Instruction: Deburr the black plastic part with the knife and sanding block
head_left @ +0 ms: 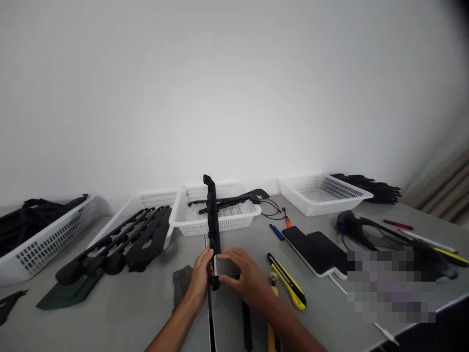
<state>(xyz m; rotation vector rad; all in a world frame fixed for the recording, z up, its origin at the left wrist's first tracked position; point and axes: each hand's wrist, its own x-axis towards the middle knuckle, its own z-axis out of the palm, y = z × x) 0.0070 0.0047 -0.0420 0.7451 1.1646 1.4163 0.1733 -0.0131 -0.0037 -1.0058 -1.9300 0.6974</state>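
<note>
A long black plastic part [213, 215] with a hooked top end stands nearly upright in front of me. My left hand [202, 274] is closed around its lower end. My right hand [246, 278] pinches a small grey rectangular block [227, 267] with a pale edge, between thumb and fingers. That block's left edge touches the black part, or lies very close to it. Beside my left hand lies a dark grey cloth [182, 283]. To the right of my right hand is a yellow utility knife [287, 281], with a yellow-handled tool [273, 318] partly hidden by my forearm.
White baskets line the wall: one at left [54, 244], one with black parts [234, 222], one at right [311, 205]. Long black parts [146, 239] overhang another basket. Phones [311, 249], a blue tool [276, 231], a headset-like device [351, 227] and pens [398, 224] lie at right.
</note>
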